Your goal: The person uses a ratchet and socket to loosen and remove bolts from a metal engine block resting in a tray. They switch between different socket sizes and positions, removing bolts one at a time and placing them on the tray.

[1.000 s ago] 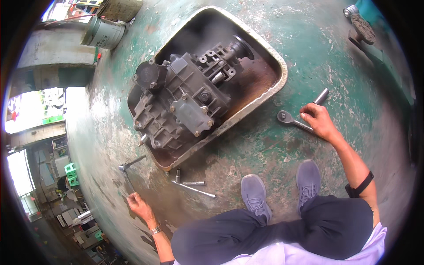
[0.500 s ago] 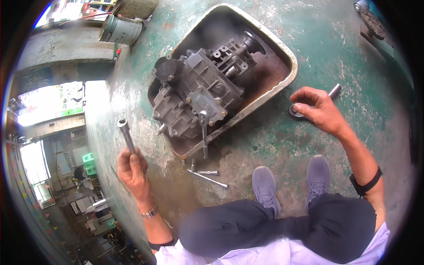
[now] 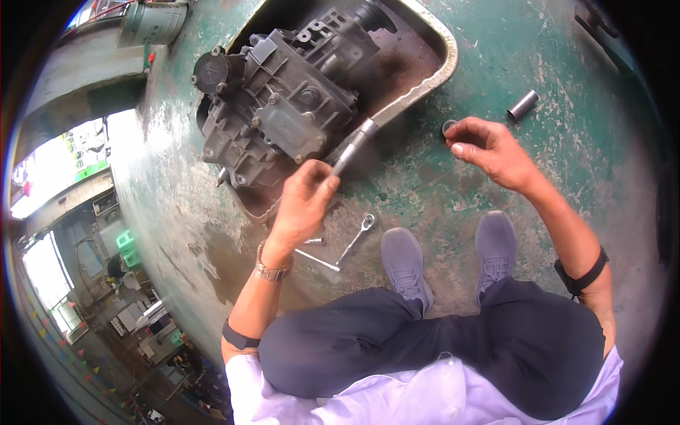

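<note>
My left hand (image 3: 306,202) is closed around a tubular metal socket wrench (image 3: 354,149), tilted up toward the right. From this view the wrench crosses the front rim of a metal tray (image 3: 453,57). In the tray lies a dirty grey gearbox (image 3: 290,106) with a bolted cover plate. My right hand (image 3: 492,152) hovers low over the floor, thumb and forefinger curved but apart. Partly behind its fingertips is a round dark ring (image 3: 448,127). Beyond that hand lies a short steel sleeve (image 3: 523,106).
Before my shoes (image 3: 405,265), a ratchet (image 3: 355,239) and a thin metal bar (image 3: 317,260) lie on the floor. A pale bucket (image 3: 152,25) stands far left. Lower left are green crates (image 3: 127,248) and clutter; a dark fixture edges the upper right.
My left hand has swung right, bringing the wrench toward the tray. The ratchet, earlier seen over the gearbox's front, now lies on the floor. The view has shifted.
</note>
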A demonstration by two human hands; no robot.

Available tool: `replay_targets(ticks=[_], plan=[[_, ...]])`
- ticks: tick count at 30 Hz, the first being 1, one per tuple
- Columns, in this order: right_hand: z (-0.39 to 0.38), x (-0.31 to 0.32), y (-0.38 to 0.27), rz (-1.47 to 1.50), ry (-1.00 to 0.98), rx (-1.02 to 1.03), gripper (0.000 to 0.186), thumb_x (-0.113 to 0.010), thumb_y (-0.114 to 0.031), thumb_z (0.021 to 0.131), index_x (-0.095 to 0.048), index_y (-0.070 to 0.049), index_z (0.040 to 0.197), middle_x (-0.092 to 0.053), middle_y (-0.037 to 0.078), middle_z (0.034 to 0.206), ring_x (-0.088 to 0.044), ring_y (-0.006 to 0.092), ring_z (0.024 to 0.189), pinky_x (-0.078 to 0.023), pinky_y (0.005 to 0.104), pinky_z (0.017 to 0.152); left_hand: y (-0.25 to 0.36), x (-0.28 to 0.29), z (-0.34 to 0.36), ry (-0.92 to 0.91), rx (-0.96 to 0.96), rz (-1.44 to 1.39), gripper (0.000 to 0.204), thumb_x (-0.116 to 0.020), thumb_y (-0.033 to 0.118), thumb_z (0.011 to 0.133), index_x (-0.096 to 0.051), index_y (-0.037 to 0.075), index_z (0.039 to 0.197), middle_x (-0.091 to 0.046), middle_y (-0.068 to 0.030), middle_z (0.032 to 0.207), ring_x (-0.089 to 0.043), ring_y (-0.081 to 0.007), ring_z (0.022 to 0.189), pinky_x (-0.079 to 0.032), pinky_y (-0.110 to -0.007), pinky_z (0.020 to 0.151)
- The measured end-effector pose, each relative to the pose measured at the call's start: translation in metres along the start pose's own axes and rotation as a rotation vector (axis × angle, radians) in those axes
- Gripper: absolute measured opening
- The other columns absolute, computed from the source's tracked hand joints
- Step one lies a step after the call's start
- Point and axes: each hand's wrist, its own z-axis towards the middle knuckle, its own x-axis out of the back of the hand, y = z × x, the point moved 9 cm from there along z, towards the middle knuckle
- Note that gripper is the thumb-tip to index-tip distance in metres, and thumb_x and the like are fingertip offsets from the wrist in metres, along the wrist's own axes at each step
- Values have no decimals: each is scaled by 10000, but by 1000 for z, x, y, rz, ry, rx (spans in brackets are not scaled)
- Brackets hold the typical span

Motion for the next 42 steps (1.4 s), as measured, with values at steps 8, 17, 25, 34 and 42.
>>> replay_targets(ticks=[8, 17, 25, 34, 42], plan=[[8, -22, 13, 95, -73, -101, 377, -646, -142, 912, -537, 27, 1232, -600, 52, 996, -575, 95, 882, -503, 268, 790, 9, -76, 20, -338, 40, 108, 105, -585, 35, 886, -572, -24, 972, -591, -45, 850, -522, -107, 800, -460, -279, 723], [14, -2, 23, 420, -44, -98, 211, -626, -216, 947, -592, -30, 1040, -645, 47, 828, -655, 114, 722, -551, 261, 642, 18, -102, 42, -437, 70, -126, 217, -578, 166, 967, -604, -42, 1020, -623, -74, 778, -584, -134, 716, -474, -306, 641], [15, 43, 73, 600, 127, -236, 221, -610, -268, 955, -592, -49, 979, -648, 53, 787, -626, 98, 585, -552, 252, 547, -14, -81, 43, -540, 340, -449, 541, -431, 416, 1019, -626, -77, 1129, -700, -179, 984, -682, -218, 866, -532, -331, 829], [14, 60, 85, 587, 263, -267, 261, -613, -337, 953, -605, -77, 937, -643, 34, 747, -611, 77, 557, -554, 256, 526, -23, -71, 49, -539, 394, -584, 464, -507, 346, 995, -615, -88, 1121, -690, -173, 985, -690, -235, 879, -550, -325, 802], [29, 112, 21, 469, 363, 16, 300, -587, -356, 968, -606, -57, 960, -639, 34, 778, -605, 62, 605, -560, 258, 582, -1, -26, 85, -167, 79, -368, 262, -673, 165, 917, -636, -41, 1074, -678, -89, 977, -657, -150, 868, -540, -280, 791]])
